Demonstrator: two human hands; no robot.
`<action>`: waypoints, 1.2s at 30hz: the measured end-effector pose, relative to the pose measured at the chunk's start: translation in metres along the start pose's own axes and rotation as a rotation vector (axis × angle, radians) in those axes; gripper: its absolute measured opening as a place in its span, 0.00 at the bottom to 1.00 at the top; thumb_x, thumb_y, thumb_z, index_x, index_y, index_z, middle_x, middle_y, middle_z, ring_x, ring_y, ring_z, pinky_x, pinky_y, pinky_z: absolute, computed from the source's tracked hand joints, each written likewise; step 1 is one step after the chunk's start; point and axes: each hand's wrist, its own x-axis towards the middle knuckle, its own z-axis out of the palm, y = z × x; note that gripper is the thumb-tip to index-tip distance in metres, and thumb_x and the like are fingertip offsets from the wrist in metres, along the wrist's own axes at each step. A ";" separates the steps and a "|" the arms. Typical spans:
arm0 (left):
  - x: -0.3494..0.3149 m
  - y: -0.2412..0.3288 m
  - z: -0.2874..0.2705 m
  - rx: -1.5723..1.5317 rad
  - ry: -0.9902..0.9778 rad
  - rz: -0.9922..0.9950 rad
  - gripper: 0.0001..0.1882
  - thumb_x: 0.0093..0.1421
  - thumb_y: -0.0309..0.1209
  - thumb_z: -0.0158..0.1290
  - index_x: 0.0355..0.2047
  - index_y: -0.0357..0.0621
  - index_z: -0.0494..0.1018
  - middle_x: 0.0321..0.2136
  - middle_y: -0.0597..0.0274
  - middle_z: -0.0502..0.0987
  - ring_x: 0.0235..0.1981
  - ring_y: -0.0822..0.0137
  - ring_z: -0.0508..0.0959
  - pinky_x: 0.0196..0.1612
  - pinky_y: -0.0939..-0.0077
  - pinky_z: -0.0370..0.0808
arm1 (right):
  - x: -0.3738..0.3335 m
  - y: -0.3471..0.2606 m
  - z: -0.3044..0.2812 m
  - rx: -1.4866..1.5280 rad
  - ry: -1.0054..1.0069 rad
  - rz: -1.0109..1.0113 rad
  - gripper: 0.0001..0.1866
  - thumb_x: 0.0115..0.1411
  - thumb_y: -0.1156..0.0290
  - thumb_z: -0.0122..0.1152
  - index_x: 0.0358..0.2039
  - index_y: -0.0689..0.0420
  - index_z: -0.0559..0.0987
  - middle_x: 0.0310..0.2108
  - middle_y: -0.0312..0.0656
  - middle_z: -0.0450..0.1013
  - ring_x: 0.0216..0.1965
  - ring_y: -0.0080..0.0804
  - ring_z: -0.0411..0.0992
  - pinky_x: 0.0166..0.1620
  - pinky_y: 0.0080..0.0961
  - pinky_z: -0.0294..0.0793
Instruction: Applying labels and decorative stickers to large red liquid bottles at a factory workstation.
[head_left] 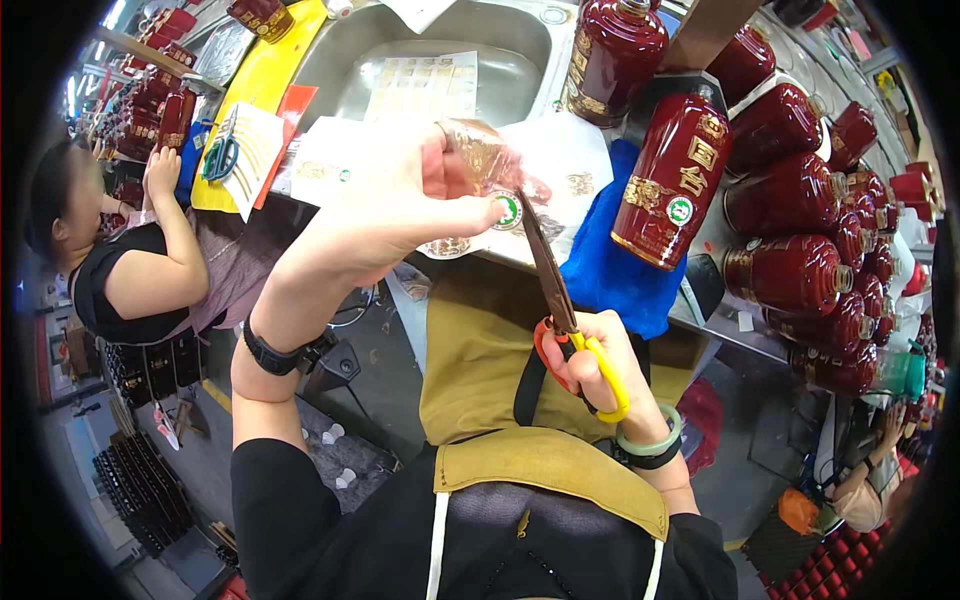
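Observation:
My left hand (385, 215) pinches a thin clear decal film (478, 150) with gold print and a round green-and-white emblem near my thumb. My right hand (605, 350) grips scissors (545, 262) with yellow and red handles. Their dark, stained blades point up and away from me, the tip at the film's right edge; whether they touch cannot be made out. White paper sheets (565, 145) lie beneath the film at the front of the sink. A dark red bottle (672, 180) with gold print and the same kind of green emblem lies tilted on a blue cloth (605, 265), right of the scissors.
Beyond my hands is a metal sink (515, 60) with a printed sheet (425, 82) in it. Several red bottles (785, 195) crowd the right side. Teal-handled scissors (221, 157) rest on papers beside a yellow cloth (283, 75). Another person (140, 265) works at left.

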 end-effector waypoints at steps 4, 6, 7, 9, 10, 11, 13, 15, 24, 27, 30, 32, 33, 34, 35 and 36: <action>-0.001 -0.006 0.000 -0.109 0.133 -0.140 0.23 0.63 0.29 0.61 0.57 0.39 0.70 0.44 0.61 0.80 0.46 0.73 0.79 0.50 0.76 0.75 | 0.001 0.001 0.000 -0.056 0.030 -0.060 0.41 0.51 0.24 0.61 0.22 0.58 0.71 0.15 0.28 0.60 0.21 0.15 0.58 0.23 0.20 0.58; 0.000 -0.007 0.001 -0.398 0.078 -0.120 0.18 0.65 0.30 0.59 0.53 0.41 0.73 0.44 0.62 0.80 0.46 0.73 0.78 0.49 0.75 0.76 | 0.002 0.002 0.001 -0.044 0.020 -0.049 0.41 0.51 0.24 0.60 0.22 0.58 0.71 0.15 0.28 0.60 0.20 0.15 0.58 0.23 0.20 0.58; 0.000 -0.007 0.002 -0.412 0.066 -0.118 0.18 0.65 0.30 0.59 0.53 0.41 0.73 0.44 0.62 0.80 0.46 0.73 0.78 0.49 0.75 0.76 | 0.002 0.002 0.001 -0.048 0.027 -0.059 0.41 0.52 0.24 0.60 0.22 0.58 0.71 0.15 0.27 0.60 0.20 0.15 0.58 0.23 0.20 0.58; 0.000 -0.007 0.005 -0.488 0.109 -0.087 0.18 0.62 0.33 0.63 0.50 0.40 0.75 0.44 0.60 0.80 0.44 0.74 0.78 0.46 0.77 0.76 | 0.003 0.002 0.002 -0.064 0.025 -0.025 0.41 0.52 0.24 0.59 0.22 0.58 0.71 0.15 0.27 0.60 0.20 0.15 0.59 0.23 0.20 0.58; -0.001 -0.006 0.007 -0.512 0.099 -0.075 0.18 0.62 0.33 0.63 0.50 0.40 0.75 0.44 0.60 0.80 0.44 0.74 0.78 0.46 0.77 0.76 | 0.003 0.002 0.002 -0.085 0.029 -0.001 0.42 0.52 0.23 0.58 0.22 0.58 0.71 0.15 0.27 0.60 0.19 0.15 0.59 0.23 0.20 0.58; -0.003 -0.006 0.009 -0.407 0.137 -0.034 0.18 0.62 0.33 0.63 0.50 0.40 0.75 0.44 0.60 0.80 0.45 0.74 0.78 0.47 0.76 0.76 | 0.003 0.003 0.002 -0.085 0.027 -0.002 0.42 0.52 0.23 0.58 0.22 0.58 0.71 0.15 0.27 0.60 0.19 0.15 0.59 0.23 0.20 0.58; -0.008 -0.006 0.013 -0.300 0.174 0.008 0.18 0.61 0.32 0.64 0.50 0.40 0.75 0.43 0.61 0.79 0.46 0.74 0.78 0.47 0.76 0.76 | 0.003 0.004 0.003 -0.108 0.038 -0.021 0.42 0.52 0.22 0.57 0.22 0.57 0.71 0.15 0.27 0.60 0.19 0.15 0.59 0.23 0.20 0.58; -0.011 -0.007 0.016 -0.137 0.205 0.070 0.19 0.63 0.26 0.60 0.54 0.38 0.73 0.43 0.61 0.80 0.50 0.67 0.78 0.56 0.70 0.75 | 0.004 0.005 0.003 -0.074 0.026 -0.031 0.42 0.52 0.22 0.56 0.22 0.57 0.71 0.15 0.27 0.60 0.19 0.15 0.59 0.22 0.20 0.58; -0.006 -0.020 0.011 -0.641 0.079 -0.093 0.15 0.65 0.26 0.59 0.51 0.39 0.72 0.43 0.62 0.80 0.46 0.68 0.80 0.54 0.71 0.77 | 0.005 0.009 0.007 -0.049 0.057 -0.077 0.40 0.53 0.25 0.59 0.23 0.58 0.71 0.14 0.27 0.60 0.16 0.14 0.61 0.21 0.19 0.59; -0.006 -0.021 0.015 -0.535 0.145 0.019 0.14 0.65 0.27 0.59 0.50 0.40 0.72 0.44 0.62 0.79 0.46 0.70 0.80 0.52 0.73 0.77 | 0.004 0.008 0.006 -0.074 0.046 -0.056 0.41 0.53 0.25 0.59 0.23 0.58 0.71 0.14 0.28 0.61 0.17 0.15 0.61 0.21 0.20 0.60; -0.003 -0.021 0.022 -0.229 0.230 0.143 0.14 0.65 0.26 0.59 0.50 0.40 0.72 0.45 0.61 0.79 0.47 0.71 0.79 0.53 0.75 0.76 | 0.005 0.009 0.006 -0.122 0.024 -0.051 0.43 0.52 0.22 0.55 0.26 0.59 0.72 0.18 0.31 0.64 0.19 0.17 0.62 0.24 0.21 0.62; -0.003 -0.020 0.025 -0.236 0.228 0.163 0.15 0.65 0.25 0.59 0.51 0.39 0.72 0.46 0.60 0.79 0.48 0.71 0.78 0.54 0.75 0.75 | 0.006 0.009 0.006 -0.160 0.019 -0.063 0.45 0.52 0.20 0.52 0.27 0.59 0.72 0.20 0.32 0.65 0.21 0.19 0.63 0.26 0.22 0.64; -0.003 -0.020 0.027 -0.263 0.244 0.156 0.16 0.64 0.24 0.59 0.52 0.39 0.72 0.47 0.59 0.78 0.49 0.71 0.78 0.55 0.75 0.74 | 0.006 0.009 0.007 -0.145 -0.004 -0.089 0.46 0.51 0.19 0.50 0.30 0.60 0.73 0.21 0.33 0.66 0.22 0.19 0.64 0.27 0.22 0.65; -0.003 -0.019 0.029 -0.254 0.236 0.163 0.16 0.64 0.24 0.59 0.52 0.39 0.72 0.47 0.59 0.78 0.49 0.71 0.78 0.55 0.75 0.74 | 0.007 0.009 0.007 -0.129 -0.028 -0.115 0.48 0.51 0.18 0.48 0.33 0.60 0.74 0.23 0.33 0.67 0.23 0.20 0.64 0.28 0.22 0.65; -0.004 -0.019 0.031 -0.277 0.242 0.154 0.17 0.64 0.23 0.59 0.52 0.38 0.72 0.47 0.58 0.78 0.50 0.71 0.77 0.57 0.74 0.73 | 0.007 0.008 0.008 -0.128 -0.027 -0.115 0.48 0.51 0.18 0.48 0.33 0.60 0.74 0.23 0.33 0.67 0.23 0.20 0.64 0.28 0.22 0.65; -0.004 -0.019 0.034 -0.321 0.228 0.177 0.18 0.64 0.22 0.59 0.53 0.38 0.71 0.47 0.58 0.78 0.51 0.70 0.77 0.58 0.73 0.72 | 0.006 0.008 0.009 -0.113 0.003 -0.120 0.49 0.51 0.17 0.48 0.35 0.61 0.75 0.23 0.33 0.67 0.23 0.20 0.64 0.27 0.22 0.65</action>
